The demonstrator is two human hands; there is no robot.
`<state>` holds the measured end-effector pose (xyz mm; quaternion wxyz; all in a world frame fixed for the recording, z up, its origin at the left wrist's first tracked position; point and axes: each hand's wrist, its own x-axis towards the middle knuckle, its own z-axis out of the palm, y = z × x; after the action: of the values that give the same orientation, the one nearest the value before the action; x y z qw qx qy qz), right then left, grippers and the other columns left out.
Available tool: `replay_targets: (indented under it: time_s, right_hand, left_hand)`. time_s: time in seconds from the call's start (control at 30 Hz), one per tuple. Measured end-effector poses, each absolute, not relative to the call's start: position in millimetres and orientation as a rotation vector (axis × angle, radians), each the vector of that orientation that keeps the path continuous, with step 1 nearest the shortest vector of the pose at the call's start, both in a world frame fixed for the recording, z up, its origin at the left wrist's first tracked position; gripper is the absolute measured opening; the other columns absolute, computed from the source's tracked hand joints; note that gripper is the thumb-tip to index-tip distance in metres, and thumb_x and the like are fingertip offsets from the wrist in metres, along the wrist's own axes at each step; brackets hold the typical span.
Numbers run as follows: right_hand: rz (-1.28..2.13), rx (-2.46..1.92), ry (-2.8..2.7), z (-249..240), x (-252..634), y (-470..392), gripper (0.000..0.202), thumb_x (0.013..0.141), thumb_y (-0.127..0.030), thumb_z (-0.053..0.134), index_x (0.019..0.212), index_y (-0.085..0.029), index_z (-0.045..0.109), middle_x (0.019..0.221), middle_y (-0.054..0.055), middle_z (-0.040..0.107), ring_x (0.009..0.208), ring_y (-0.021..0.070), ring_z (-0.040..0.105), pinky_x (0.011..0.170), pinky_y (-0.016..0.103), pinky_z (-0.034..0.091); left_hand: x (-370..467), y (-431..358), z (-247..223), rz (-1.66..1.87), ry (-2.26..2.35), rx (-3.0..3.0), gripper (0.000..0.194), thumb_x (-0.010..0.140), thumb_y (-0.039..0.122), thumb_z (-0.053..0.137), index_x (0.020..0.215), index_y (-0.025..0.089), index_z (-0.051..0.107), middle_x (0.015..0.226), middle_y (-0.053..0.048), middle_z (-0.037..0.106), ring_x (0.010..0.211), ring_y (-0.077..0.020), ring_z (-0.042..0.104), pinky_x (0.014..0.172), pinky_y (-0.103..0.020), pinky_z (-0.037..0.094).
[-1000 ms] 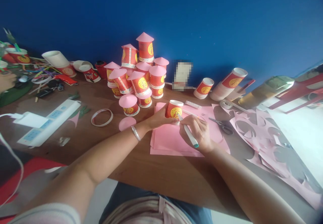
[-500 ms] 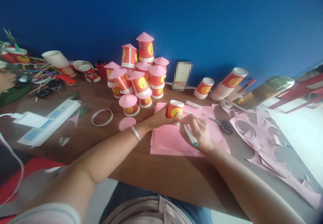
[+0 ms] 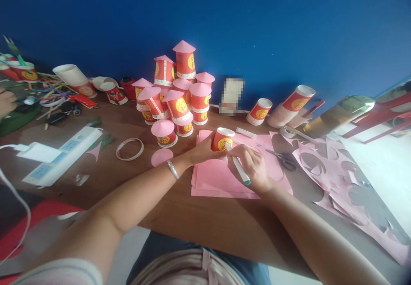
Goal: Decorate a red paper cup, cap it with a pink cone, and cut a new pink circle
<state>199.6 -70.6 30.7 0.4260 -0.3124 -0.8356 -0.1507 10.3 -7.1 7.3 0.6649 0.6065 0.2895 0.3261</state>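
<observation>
Left hand (image 3: 203, 151) clasps the red cup (image 3: 221, 139) from the left; right hand (image 3: 254, 165) pinches a marker (image 3: 240, 170).

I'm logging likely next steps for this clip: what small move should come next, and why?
Probably a short stroke of the white marker on the red cup: the right hand grips the marker with its front end at the cup's printed side, and the left hand holds the cup. Whether they touch is too small to tell.

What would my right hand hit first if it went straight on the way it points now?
Most likely the red cup in your left hand; the marker in your right hand points at it, though I can't tell whether the tip touches.
</observation>
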Motion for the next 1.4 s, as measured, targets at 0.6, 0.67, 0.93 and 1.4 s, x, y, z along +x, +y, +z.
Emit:
replay_targets:
  time_s: [0.6,0.67,0.93,1.4]
  right_hand:
    - [-0.350,-0.751,-2.116,25.0,198.7,-70.2,0.022,0.090,-0.002,0.059,0.097,-0.022,0.053,0.076,-0.001,0.069,0.058,0.0113,0.061,0.053,0.024,0.044]
    - [-0.345,-0.754,-2.111,24.9,199.1,-70.3,0.022,0.090,-0.002,0.059,0.096,-0.022,0.053,0.075,-0.001,0.069,0.058,0.0114,0.061,0.054,0.024,0.044]
    - [-0.327,-0.745,-2.108,24.2,200.0,-69.7,0.022,0.089,-0.001,0.058,0.097,-0.021,0.055,0.075,-0.001,0.069,0.058,0.0117,0.061,0.053,0.024,0.044]
    - [-0.339,-0.742,-2.121,22.6,197.6,-70.1,0.019,0.092,-0.003,0.056,0.095,-0.022,0.055,0.074,-0.001,0.069,0.057,0.0110,0.061,0.053,0.024,0.042]
  left_hand:
    - [8.7,-5.9,2.4,0.769,0.663,1.322,0.072,0.066,0.045,0.097,0.118,0.019,0.055,0.109,-0.007,0.065,0.104,-0.0235,0.063,0.087,-0.036,0.054]
    - [8.5,-6.4,3.7,0.758,0.656,1.315,0.068,0.068,0.044,0.096,0.117,0.018,0.057,0.109,-0.008,0.065,0.104,-0.0238,0.063,0.088,-0.037,0.054]
    - [8.4,-8.8,7.4,0.764,0.638,1.297,0.074,0.069,0.047,0.095,0.126,0.019,0.057,0.114,-0.009,0.065,0.105,-0.0231,0.062,0.087,-0.036,0.052]
    - [8.9,-7.9,6.8,0.778,0.667,1.323,0.070,0.066,0.051,0.096,0.112,0.019,0.055,0.107,-0.006,0.062,0.100,-0.0221,0.060,0.086,-0.035,0.051]
